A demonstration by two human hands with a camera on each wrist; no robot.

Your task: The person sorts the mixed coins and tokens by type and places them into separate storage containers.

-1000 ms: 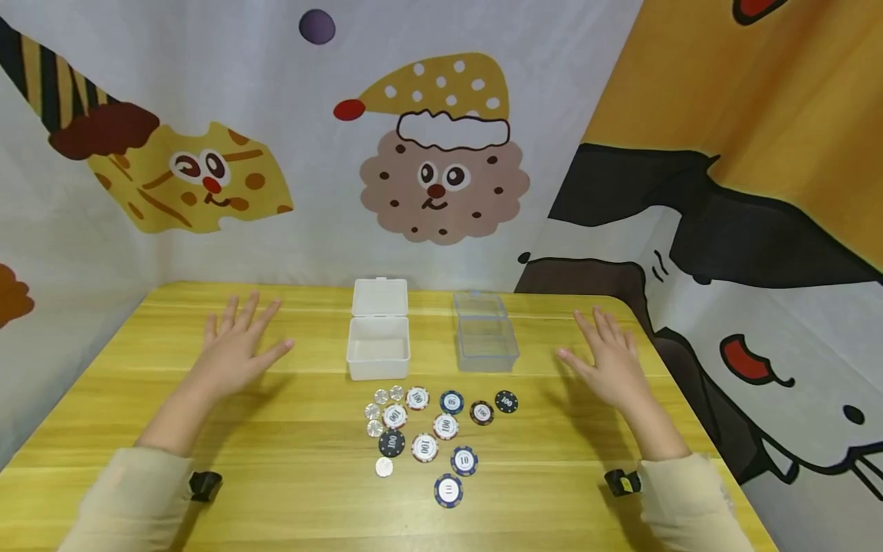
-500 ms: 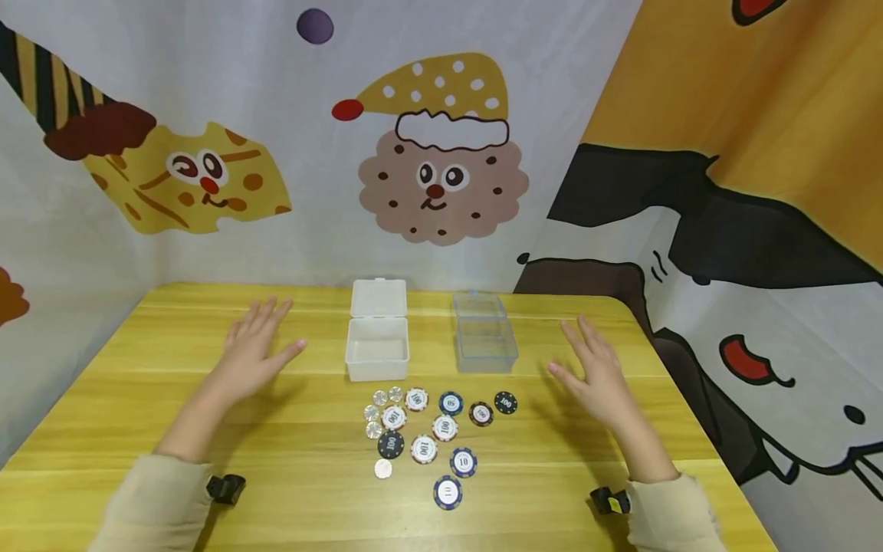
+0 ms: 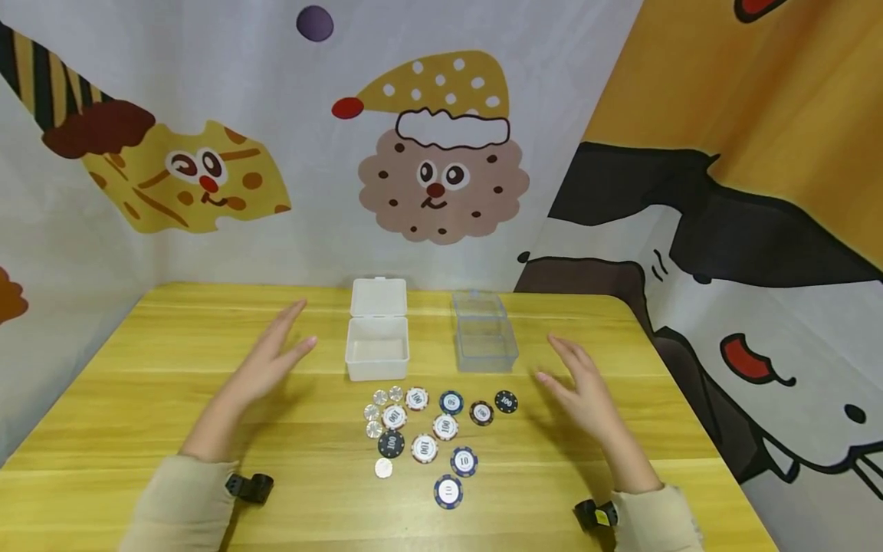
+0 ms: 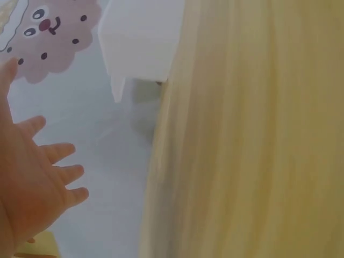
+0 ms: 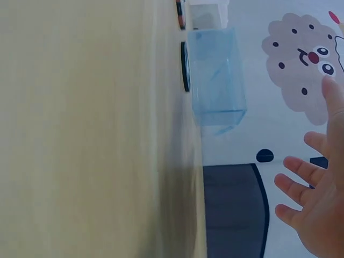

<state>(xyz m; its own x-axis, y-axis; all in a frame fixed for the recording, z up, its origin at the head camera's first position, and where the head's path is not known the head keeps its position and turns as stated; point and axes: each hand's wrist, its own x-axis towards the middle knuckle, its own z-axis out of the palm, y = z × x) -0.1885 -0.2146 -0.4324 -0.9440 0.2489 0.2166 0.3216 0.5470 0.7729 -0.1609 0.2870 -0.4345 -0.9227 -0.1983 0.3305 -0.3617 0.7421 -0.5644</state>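
Observation:
My left hand (image 3: 265, 364) hovers over the table left of a white plastic box (image 3: 377, 349), fingers extended and holding nothing. On the other side, my right hand (image 3: 582, 387) is also bare, its fingers spread, to the right of a clear plastic box (image 3: 487, 345). Both boxes have their lids tipped back. In front of them lie several poker chips: white ones (image 3: 424, 448), blue-edged ones (image 3: 448, 491), black ones (image 3: 391, 444) and a dark brown-edged one (image 3: 481, 413). Small clear and silvery discs (image 3: 373, 428) sit at the left of the group, with a plain whitish disc (image 3: 383, 468) nearer me.
The wooden table (image 3: 310, 506) ends at a back edge against a cartoon-printed curtain (image 3: 441, 268). A dark wrist camera (image 3: 250, 487) is strapped at the left sleeve, and another wrist camera (image 3: 595, 515) at the right sleeve.
Both hands have moved inward toward the boxes and slightly nearer me, and the left hand has turned more edge-on. The boxes, chips and discs stay where they were.

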